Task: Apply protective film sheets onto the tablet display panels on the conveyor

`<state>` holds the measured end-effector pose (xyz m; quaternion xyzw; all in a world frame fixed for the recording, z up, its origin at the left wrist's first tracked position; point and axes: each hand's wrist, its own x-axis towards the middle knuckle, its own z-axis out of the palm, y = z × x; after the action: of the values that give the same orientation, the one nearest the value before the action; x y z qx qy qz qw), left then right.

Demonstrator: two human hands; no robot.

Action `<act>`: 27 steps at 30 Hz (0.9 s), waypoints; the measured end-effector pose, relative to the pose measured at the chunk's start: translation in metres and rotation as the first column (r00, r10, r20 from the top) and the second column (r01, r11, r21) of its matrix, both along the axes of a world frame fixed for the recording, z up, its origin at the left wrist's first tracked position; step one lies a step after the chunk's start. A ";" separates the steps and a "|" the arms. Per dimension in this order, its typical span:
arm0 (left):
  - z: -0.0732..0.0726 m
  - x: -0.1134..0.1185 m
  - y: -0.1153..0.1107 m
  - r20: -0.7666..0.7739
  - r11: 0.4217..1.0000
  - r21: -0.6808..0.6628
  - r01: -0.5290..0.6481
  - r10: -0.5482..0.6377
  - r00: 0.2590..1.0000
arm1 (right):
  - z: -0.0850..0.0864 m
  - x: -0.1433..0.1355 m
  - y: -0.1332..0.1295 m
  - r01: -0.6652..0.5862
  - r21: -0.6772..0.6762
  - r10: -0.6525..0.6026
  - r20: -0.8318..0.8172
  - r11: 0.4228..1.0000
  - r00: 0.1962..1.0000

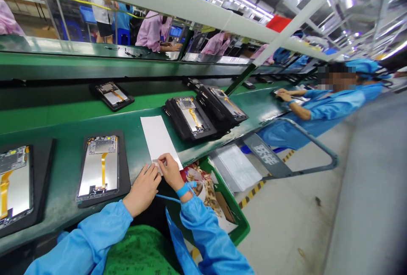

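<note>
Head view. Both hands worked at the near end of a white backing sheet [158, 138] that lay flat on the green bench [63, 173], at its front edge. Right hand [171, 170]: thumb and forefinger closed in a pinch on a small pale label [158, 163] at the sheet's near corner. Left hand [143, 189]: fingers loosely curled, tips resting on the bench just beside the sheet, gripping nothing. Judged step: peeling the label. Best done slowly from the corner, at a low angle, with the left hand pinning the sheet so it did not lift.

Count: one sheet. Two opened tablets in black trays on the front edge, one near [102, 168], one cut by the left frame [15, 183]. One tablet further back [112, 95]. A stacked cluster [203, 113] right of the sheet, at least three, exact number unclear. One green bin [237, 220] below the bench edge.
</note>
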<state>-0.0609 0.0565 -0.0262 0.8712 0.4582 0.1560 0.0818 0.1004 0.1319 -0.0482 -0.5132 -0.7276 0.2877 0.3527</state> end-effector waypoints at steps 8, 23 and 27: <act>0.010 0.003 0.003 0.062 1.000 -0.011 -0.020 0.021 0.998 | 0.013 0.001 0.013 0.159 -0.103 -0.183 -0.303 0.982 0.935; 0.011 -0.182 -0.047 0.202 0.843 0.210 -0.495 0.457 0.866 | 0.042 -0.191 0.023 -0.232 -0.228 0.135 -0.376 0.945 0.917; 0.004 -0.190 -0.031 0.145 0.851 0.195 -0.489 0.468 0.872 | 0.030 -0.214 0.034 -0.229 -0.229 0.163 -0.276 0.946 0.947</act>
<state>-0.2512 0.0257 -0.0219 0.7252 0.6355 0.2623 -0.0376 -0.1138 0.1656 -0.0181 -0.4384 -0.6806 0.4770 0.3423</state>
